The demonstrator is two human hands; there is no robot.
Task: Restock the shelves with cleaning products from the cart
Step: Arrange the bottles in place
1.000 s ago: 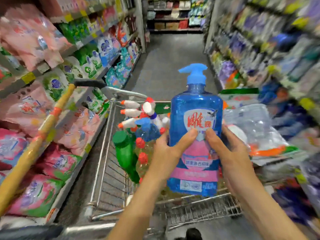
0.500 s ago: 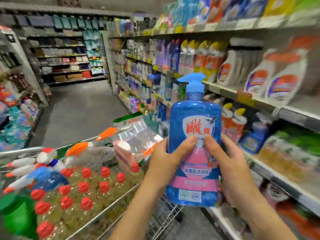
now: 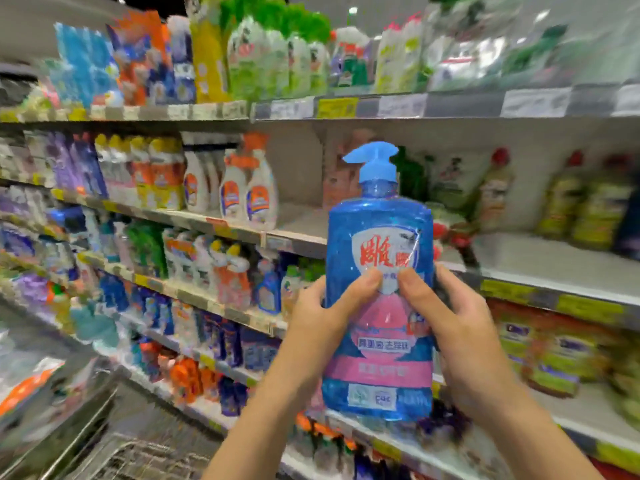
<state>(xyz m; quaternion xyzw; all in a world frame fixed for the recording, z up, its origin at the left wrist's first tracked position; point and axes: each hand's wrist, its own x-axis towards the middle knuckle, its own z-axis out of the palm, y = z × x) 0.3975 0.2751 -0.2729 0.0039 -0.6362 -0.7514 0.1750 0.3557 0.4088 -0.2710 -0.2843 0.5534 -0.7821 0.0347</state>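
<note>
Two hands, left [image 3: 317, 323] and right [image 3: 460, 327], gripping one upright blue pump bottle [image 3: 379, 306], before stocked shelves [image 3: 519, 285]

Blue pump bottle [image 3: 379, 355] between both hands [image 3: 320, 323] [image 3: 462, 336]

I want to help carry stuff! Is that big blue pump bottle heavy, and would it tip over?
Probably heavy: the blue pump bottle looks full and large, and the left hand and right hand both grip it. The smooth plastic may be slippery. Its wide body should stand steady.

Blue pump bottle [image 3: 379, 216]: red "雕" on white shield label [image 3: 384, 254]; other print blurred.
</note>
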